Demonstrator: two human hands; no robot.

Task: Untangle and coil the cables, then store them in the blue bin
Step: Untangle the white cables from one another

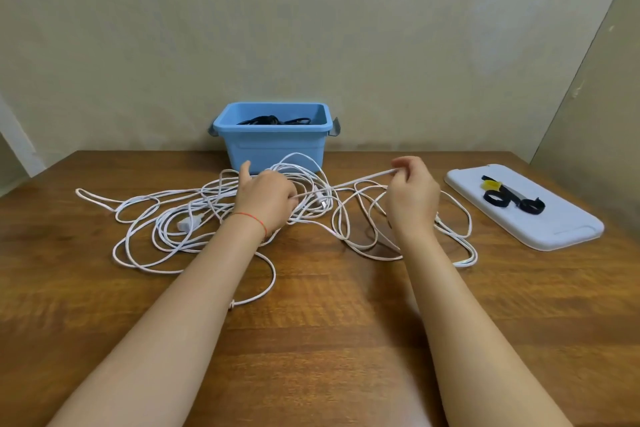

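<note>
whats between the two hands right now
In the head view, a taut stretch of white cable runs from the left hand to the right hand, above looser loops.

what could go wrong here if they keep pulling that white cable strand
1. The right hand pinches a taut strand running into the white cable tangle that the left hand grips; a harder pull could tighten the crossings into a knot.
2. Loops lie against the blue bin; dragging might snag or shift it.
3. A loose end near the left forearm could catch as the arm moves.
</note>
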